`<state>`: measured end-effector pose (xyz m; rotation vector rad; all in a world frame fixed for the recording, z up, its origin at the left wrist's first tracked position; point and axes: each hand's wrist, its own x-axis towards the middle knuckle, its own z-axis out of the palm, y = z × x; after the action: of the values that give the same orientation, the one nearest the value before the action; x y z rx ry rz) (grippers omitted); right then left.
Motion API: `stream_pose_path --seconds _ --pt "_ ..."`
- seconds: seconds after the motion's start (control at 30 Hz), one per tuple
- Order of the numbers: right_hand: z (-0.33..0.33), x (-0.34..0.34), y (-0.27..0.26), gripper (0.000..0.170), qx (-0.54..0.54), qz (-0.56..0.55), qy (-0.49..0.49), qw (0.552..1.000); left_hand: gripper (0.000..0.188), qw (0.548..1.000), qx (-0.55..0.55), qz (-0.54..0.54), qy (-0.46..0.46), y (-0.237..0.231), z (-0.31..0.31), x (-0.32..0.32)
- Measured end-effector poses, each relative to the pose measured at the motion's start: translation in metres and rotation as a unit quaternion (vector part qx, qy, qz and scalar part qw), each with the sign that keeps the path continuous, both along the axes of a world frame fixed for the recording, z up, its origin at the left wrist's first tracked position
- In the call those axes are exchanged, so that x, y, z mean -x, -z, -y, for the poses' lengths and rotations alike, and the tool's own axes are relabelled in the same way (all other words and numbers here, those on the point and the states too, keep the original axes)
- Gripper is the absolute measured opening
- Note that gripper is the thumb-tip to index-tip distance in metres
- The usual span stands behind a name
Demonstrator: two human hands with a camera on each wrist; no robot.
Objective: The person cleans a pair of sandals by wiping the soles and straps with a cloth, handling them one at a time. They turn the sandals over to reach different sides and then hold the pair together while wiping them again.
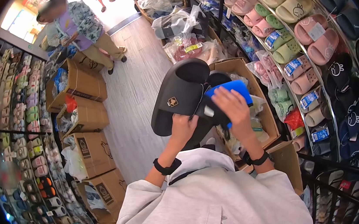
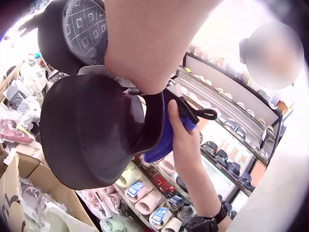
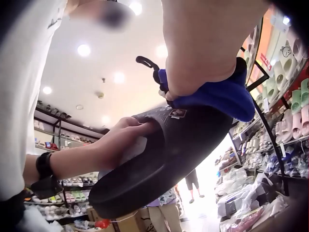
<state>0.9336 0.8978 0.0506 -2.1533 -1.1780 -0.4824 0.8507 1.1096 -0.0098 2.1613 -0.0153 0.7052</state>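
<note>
A black slide slipper (image 1: 191,78) with a small gold emblem hangs tilted in front of the body, a second black one partly behind it. My left hand (image 1: 183,127) grips the slipper at its strap opening, fingers inside; the right wrist view shows this hand (image 3: 120,140) too. In my right hand (image 1: 231,106) is a blue cloth-like item (image 1: 240,89) with a black loop, held against the dark footwear. The thumb of my right hand (image 2: 186,145) lies along the blue item (image 2: 161,140) in the left wrist view. Some fingertips are hidden.
Slipper racks (image 1: 301,46) stand close at the right, more shelves (image 1: 29,141) at the left. Open cartons (image 1: 245,68) of bagged footwear sit beside the right arm; other cartons (image 1: 94,153) line the left of the aisle floor (image 1: 130,82). A person (image 1: 81,30) stands ahead.
</note>
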Motion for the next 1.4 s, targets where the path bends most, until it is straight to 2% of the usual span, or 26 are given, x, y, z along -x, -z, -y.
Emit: stream_pose_path --seconds 0.07,0.13,0.2,0.3,0.33,0.37,0.43,0.47,0.53,0.6,0.67,0.7,0.73,0.77,0.8,0.87,0.9,1.0,1.03,1.07,1.13,1.27,1.3,1.37,1.4 --pt "-0.002 -0.008 0.001 0.048 -0.032 -0.015 0.075 0.997 0.027 1.000 -0.007 0.011 0.007 -0.002 -0.002 -0.014" --pt "-0.006 -0.010 0.009 0.046 -0.016 0.013 0.049 0.999 0.028 1.000 0.002 -0.005 0.024 -0.007 -0.002 -0.029" --pt "-0.009 -0.009 0.009 0.043 0.013 0.035 0.003 0.999 0.029 0.999 -0.023 0.008 0.043 0.009 -0.011 -0.048" --pt "-0.010 -0.015 -0.002 0.043 0.021 0.003 -0.031 0.999 0.031 0.997 -0.030 0.007 0.068 0.011 -0.014 -0.078" --pt "-0.005 -0.024 -0.004 0.044 0.010 -0.008 0.023 1.000 0.032 0.997 -0.028 0.002 0.076 0.006 -0.014 -0.087" --pt "0.001 -0.034 -0.006 0.044 -0.002 -0.019 0.078 0.997 0.032 0.995 0.017 0.003 0.098 0.000 -0.008 -0.099" --pt "0.003 -0.050 -0.009 0.045 -0.038 -0.043 0.210 0.976 0.031 0.992 0.060 -0.020 0.112 -0.005 0.001 -0.121" --pt "0.001 -0.055 -0.012 0.045 -0.020 -0.017 0.225 0.974 0.030 0.987 0.082 -0.030 0.136 -0.009 0.004 -0.143" --pt "-0.007 -0.050 -0.009 0.045 0.012 0.023 0.229 0.973 0.032 0.984 0.081 -0.020 0.160 -0.013 0.004 -0.165" --pt "-0.012 -0.041 -0.003 0.044 0.078 0.057 0.172 0.980 0.032 0.977 0.101 -0.011 0.185 -0.016 0.007 -0.184" --pt "-0.003 -0.043 -0.006 0.043 0.106 0.047 0.155 0.981 0.032 0.967 0.139 -0.006 0.212 -0.020 0.011 -0.199" --pt "0.003 -0.045 -0.008 0.043 0.066 0.030 0.208 0.975 0.028 0.969 0.091 -0.026 0.228 -0.009 0.010 -0.205" --pt "0.010 -0.047 -0.010 0.043 0.026 0.016 0.262 0.965 0.024 0.967 0.101 -0.013 0.235 -0.011 0.014 -0.211" --pt "0.017 -0.047 -0.005 0.044 -0.015 -0.018 0.339 0.941 0.021 0.964 0.111 0.001 0.242 -0.014 0.021 -0.217" --pt "0.007 -0.047 -0.014 0.045 -0.077 -0.023 0.433 0.898 0.019 0.961 0.123 0.013 0.248 -0.015 0.027 -0.223" --pt "0.001 -0.040 -0.018 0.046 -0.092 -0.026 0.491 0.866 0.017 0.952 0.154 -0.025 0.263 -0.006 0.038 -0.230" --pt "-0.002 -0.032 -0.021 0.047 -0.052 -0.017 0.479 0.876 0.016 0.946 0.169 -0.046 0.272 -0.002 0.044 -0.232" --pt "-0.018 -0.005 -0.018 0.042 0.065 0.045 0.414 0.907 0.021 0.832 0.402 -0.206 0.323 -0.001 0.063 -0.235" --pt "-0.019 -0.001 -0.017 0.041 0.115 0.106 0.402 0.902 0.026 0.829 0.338 -0.279 0.347 -0.003 0.061 -0.240" --pt "-0.019 0.001 -0.016 0.040 0.165 0.166 0.386 0.892 0.028 0.802 0.370 -0.289 0.369 -0.002 0.066 -0.241" --pt "-0.007 0.013 -0.020 0.036 0.164 0.165 0.410 0.882 0.033 0.743 0.431 -0.307 0.409 -0.002 0.081 -0.240" --pt "0.012 0.035 -0.033 0.035 0.103 0.146 0.488 0.854 0.049 0.596 0.538 -0.393 0.448 -0.013 0.104 -0.231" --pt "0.014 0.039 -0.037 0.036 0.084 0.143 0.509 0.845 0.054 0.590 0.518 -0.411 0.463 -0.016 0.107 -0.231" --pt "0.025 0.051 -0.041 0.038 0.050 0.106 0.538 0.835 0.048 0.639 0.521 -0.360 0.436 -0.021 0.123 -0.218" --pt "0.032 0.053 -0.045 0.042 -0.002 0.077 0.559 0.826 0.044 0.664 0.521 -0.334 0.420 -0.027 0.129 -0.211"
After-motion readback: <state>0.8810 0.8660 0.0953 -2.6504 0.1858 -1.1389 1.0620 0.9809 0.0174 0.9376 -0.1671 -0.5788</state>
